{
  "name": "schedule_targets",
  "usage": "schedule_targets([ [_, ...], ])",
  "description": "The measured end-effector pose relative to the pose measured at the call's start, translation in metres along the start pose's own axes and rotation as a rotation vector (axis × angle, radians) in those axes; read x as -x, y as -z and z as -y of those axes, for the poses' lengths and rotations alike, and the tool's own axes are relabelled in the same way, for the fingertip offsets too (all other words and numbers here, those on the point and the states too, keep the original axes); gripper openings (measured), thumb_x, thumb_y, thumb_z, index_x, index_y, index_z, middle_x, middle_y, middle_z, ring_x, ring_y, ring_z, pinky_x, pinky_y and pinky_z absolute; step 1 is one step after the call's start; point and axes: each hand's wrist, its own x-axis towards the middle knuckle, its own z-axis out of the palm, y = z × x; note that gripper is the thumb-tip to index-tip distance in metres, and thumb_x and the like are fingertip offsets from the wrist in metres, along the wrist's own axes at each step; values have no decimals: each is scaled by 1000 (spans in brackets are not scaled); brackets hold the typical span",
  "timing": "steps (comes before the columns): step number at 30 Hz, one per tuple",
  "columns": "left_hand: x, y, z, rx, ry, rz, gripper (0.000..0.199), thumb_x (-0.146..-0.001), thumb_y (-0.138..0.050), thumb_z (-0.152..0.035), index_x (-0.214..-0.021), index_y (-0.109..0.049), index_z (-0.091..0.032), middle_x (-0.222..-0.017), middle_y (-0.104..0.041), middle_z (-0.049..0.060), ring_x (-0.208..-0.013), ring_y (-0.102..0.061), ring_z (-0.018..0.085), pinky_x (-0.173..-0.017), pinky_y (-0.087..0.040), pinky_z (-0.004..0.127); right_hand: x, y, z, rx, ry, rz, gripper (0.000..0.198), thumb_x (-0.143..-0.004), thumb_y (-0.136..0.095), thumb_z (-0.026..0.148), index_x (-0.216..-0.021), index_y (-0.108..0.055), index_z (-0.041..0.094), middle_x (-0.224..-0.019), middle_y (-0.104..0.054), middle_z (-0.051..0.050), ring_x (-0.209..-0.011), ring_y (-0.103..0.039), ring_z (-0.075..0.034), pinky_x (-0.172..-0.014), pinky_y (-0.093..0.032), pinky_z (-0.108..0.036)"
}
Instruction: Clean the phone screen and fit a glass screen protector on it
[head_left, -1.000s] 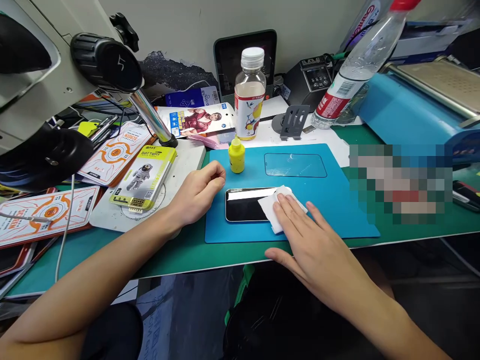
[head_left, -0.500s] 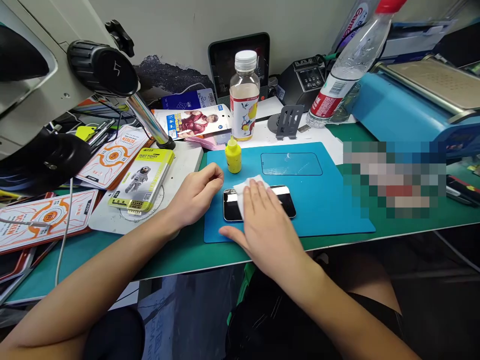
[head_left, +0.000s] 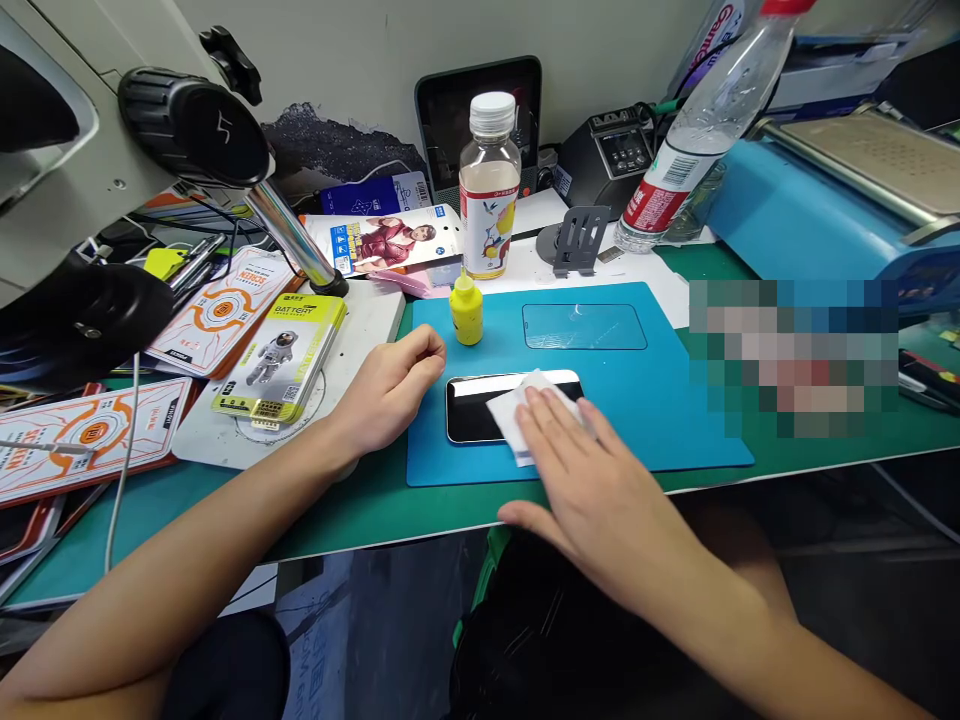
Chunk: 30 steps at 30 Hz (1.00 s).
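A smartphone (head_left: 474,412) with a black glossy screen lies sideways on a blue mat (head_left: 660,420). My right hand (head_left: 592,480) is open, its fingers stretched flat over a folded white wipe (head_left: 511,412) that they press onto the phone's right part. The thumb sticks out to the left, off the phone. My left hand (head_left: 390,390) is closed in a loose fist just left of the phone, by the mat's left edge; nothing shows in it. Behind the phone stand a small yellow dropper bottle (head_left: 466,312) and, lying flat, a clear screen glass with a black outline (head_left: 585,327).
To the left are a microscope stand (head_left: 296,235), a yellow battery pack (head_left: 281,355) and orange-white screen boxes (head_left: 90,435). A drink bottle (head_left: 491,190), phone stand (head_left: 581,240) and red-capped bottle (head_left: 675,170) stand behind. A blue machine (head_left: 802,210) is at right, near a blurred-out patch.
My right hand has slid with the wipe to the right and slightly towards me, uncovering the left part of the phone's screen. The left hand has stayed in place.
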Motion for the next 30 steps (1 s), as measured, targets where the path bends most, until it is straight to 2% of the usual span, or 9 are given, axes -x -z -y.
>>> schedule_targets([
  [4, 0, 0, -1, -3, 9, 10, 18, -96, -44, -29, -81, -50, -22, -69, -48, -4, -63, -43, 15, -61, -32, 32, 0, 4, -26, 41, -61, 25, 84, -105, -36, 62, -152, -45, -7, -161, -40, -32, -151, -42, -42, -119, -38, -66],
  [9, 1, 1, -2, -1, 11, 16, 18, -97, -44, -30, -82, -49, -22, -70, -48, -4, -64, -43, 15, -62, -32, 32, 5, 2, -43, 29, -37, 11, 76, -106, -39, 57, -153, -45, -3, -161, -43, -28, -152, -42, -38, -120, -40, -63],
  [12, 1, 1, -1, -8, 16, 22, 19, -97, -44, -31, -82, -49, -22, -70, -47, -4, -64, -43, 15, -62, -32, 32, 19, 5, -52, -11, -14, -11, 74, -106, -42, 54, -159, -37, 2, -163, -42, -25, -152, -42, -35, -118, -43, -61],
  [15, 0, 0, -1, -19, 23, 23, 20, -97, -43, -33, -81, -49, -22, -69, -47, -4, -64, -42, 15, -62, -32, 32, 35, 12, -62, -43, -49, -43, 76, -106, -44, 53, -165, -27, 8, -164, -44, -22, -151, -45, -34, -117, -46, -59],
  [21, 0, -1, -2, -40, 20, 37, 19, -96, -43, -32, -81, -49, -22, -70, -50, -3, -66, -45, 16, -63, -34, 32, 47, 23, -91, -143, -220, -132, 66, -105, -49, 49, -162, -39, 18, -162, -50, -16, -148, -49, -35, -119, -44, -58],
  [26, 0, -3, -3, -59, 17, 40, 14, -93, -49, -34, -87, -53, -22, -76, -56, -2, -70, -50, 17, -68, -37, 32, 20, 23, -92, -254, -289, -137, 56, -104, -52, 50, -148, -60, 17, -160, -52, -14, -149, -48, -34, -120, -43, -57],
  [28, -1, -3, -3, -69, 22, 5, 12, -91, -52, -33, -89, -52, -21, -81, -57, -1, -75, -51, 18, -71, -39, 33, -4, 25, -83, -364, -303, -171, 51, -103, -55, 47, -145, -63, 20, -156, -57, -10, -143, -55, -31, -119, -46, -52],
  [30, -2, -4, -3, -73, 34, -23, 11, -90, -53, -32, -89, -52, -21, -84, -58, 0, -78, -52, 19, -73, -40, 34, -36, 26, -74, -470, -308, -145, 49, -101, -57, 47, -143, -65, 23, -148, -65, -7, -138, -61, -31, -115, -51, -52],
])
